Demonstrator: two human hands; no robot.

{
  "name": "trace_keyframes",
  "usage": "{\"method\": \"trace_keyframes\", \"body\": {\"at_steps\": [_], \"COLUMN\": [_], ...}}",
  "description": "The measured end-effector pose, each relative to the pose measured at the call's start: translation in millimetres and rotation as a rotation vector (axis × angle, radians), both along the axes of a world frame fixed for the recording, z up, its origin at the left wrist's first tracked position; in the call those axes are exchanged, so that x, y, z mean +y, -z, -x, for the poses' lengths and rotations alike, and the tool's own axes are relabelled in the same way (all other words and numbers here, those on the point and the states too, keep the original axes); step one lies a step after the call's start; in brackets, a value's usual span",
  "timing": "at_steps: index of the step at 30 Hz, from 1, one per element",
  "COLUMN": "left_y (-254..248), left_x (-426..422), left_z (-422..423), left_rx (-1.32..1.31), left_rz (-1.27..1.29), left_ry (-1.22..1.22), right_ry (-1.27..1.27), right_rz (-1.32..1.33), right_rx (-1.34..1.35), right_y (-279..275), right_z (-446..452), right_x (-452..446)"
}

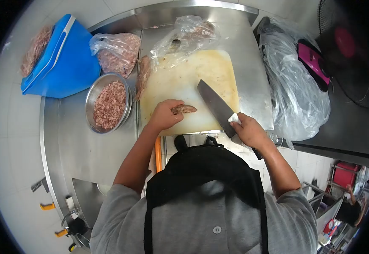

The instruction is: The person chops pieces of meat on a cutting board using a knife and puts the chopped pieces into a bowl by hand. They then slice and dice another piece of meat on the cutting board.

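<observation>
My left hand (166, 115) pinches a small piece of meat (185, 109) over the near part of the yellowish cutting board (222, 67). In my right hand (251, 132) is a large cleaver (214, 101), held at its handle, its wide blade pointing up and left across the board's right side. Blade and meat piece are apart. A long strip of meat (143, 77) lies along the board's left edge. Left of it stands a metal bowl (88, 106) holding diced meat (109, 105). A clear plastic bag (186, 36) with meat lies at the board's far edge.
A bag of chopped meat (119, 53) sits beside a blue container (72, 63) at the far left. Clear plastic sheeting (294, 89) and a pink-and-black object (312, 64) lie on the right. A person (350, 211) is in the background at lower right.
</observation>
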State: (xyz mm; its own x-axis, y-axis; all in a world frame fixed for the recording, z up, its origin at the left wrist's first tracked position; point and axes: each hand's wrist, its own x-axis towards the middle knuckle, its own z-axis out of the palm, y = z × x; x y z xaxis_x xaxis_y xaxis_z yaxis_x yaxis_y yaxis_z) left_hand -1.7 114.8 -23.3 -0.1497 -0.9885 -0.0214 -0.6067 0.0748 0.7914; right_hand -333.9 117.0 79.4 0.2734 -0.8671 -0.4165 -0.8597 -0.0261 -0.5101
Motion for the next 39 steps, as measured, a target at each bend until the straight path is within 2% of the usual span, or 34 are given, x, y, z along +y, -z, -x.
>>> {"method": "trace_keyframes", "body": {"at_steps": [2, 3, 5, 9, 14, 18, 23, 27, 32, 39], "left_y": [8.8, 3.7, -14.8, -8.3, 3.3, 13.3, 6.7, 17.8, 37.7, 31.5], "left_x": [-3.6, -2.8, 1.5, 16.3, 21.3, 25.8, 15.9, 7.9, 10.8, 12.8], "left_z": [-3.9, -2.1, 4.6, 19.1, 19.4, 13.6, 25.8, 29.1, 26.3, 23.3], "left_rx": [0.026, 0.031, -0.321, -0.189, -0.15, -0.25, -0.032, -0.058, 0.014, 0.02], "left_rz": [0.199, 0.191, 0.496, 0.327, 0.462, 0.415, 0.375, 0.353, 0.416, 0.404], "left_ry": [0.136, 0.149, 0.03, -0.091, -0.178, -0.153, -0.125, -0.121, -0.116, -0.091], "right_ry": [-0.008, 0.005, -0.096, -0.204, -0.24, -0.306, -0.322, -0.304, -0.342, -0.388], "right_rz": [0.019, 0.012, -0.039, -0.036, -0.006, 0.082, 0.098, 0.105, 0.026, 0.052], "right_rx": [0.011, 0.014, 0.141, 0.197, 0.246, 0.276, 0.28, 0.307, 0.342, 0.408], "right_y": [-0.1, -2.3, -7.2, -16.3, -37.7, -56.6, -51.4, -45.3, -72.9, -82.0], "right_z": [-3.0, -7.9, -18.8, -30.2, -33.8, -43.4, -58.2, -60.4, -55.2, -63.6], "right_x": [3.9, 5.6, 5.2, 9.6, 3.8, -2.1, -4.1, -4.7, 0.7, 5.6]}}
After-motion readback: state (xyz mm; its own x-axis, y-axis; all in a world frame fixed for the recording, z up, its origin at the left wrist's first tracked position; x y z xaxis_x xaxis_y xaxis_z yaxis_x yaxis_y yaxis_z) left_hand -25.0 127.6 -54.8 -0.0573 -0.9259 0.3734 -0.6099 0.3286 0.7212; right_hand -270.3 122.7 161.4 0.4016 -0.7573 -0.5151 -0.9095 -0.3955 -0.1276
